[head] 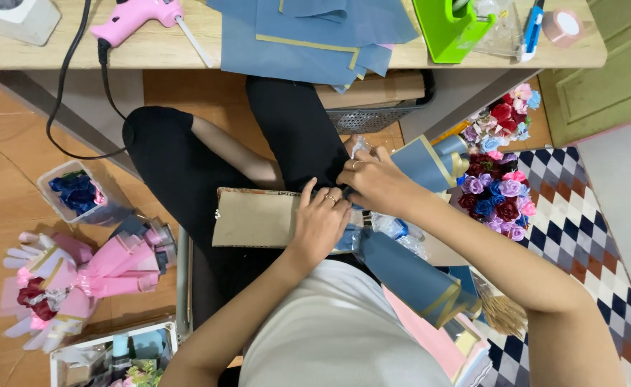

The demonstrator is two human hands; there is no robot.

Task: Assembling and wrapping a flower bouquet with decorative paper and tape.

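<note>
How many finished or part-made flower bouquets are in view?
3: a blue-wrapped bouquet under both hands on the lap, a pink bouquet on the floor at left, and a multicoloured rose bouquet at right. More may be hidden.
</note>
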